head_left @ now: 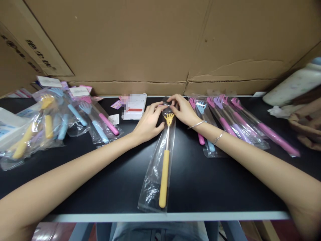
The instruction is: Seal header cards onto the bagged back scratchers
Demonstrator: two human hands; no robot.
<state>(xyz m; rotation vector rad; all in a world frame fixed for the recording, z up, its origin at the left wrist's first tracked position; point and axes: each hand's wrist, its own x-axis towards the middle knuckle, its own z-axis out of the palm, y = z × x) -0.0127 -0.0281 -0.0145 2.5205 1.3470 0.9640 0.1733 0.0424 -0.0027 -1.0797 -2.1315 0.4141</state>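
A yellow back scratcher (pixel 164 177) with a metal rod lies in a clear plastic bag (pixel 150 187), its claw pointing away from me. At the bag's far end, my left hand (pixel 150 122) has its bent fingers on the plastic, with the thumb beside the claw. Just right of it, my right hand (pixel 183 110) pinches the same end of the bag. The two hands' fingertips nearly meet there, and they partly cover that end. Whether the bag's mouth is folded or sealed cannot be made out.
Bagged back scratchers with header cards pile up at left, including a blue one (pixel 100 132). Several pink (pixel 276 137), purple and blue ones lie at right. A phone (pixel 135 107) sits behind my left hand. A bottle (pixel 293 83) leans far right; cardboard (pixel 160 40) walls the back.
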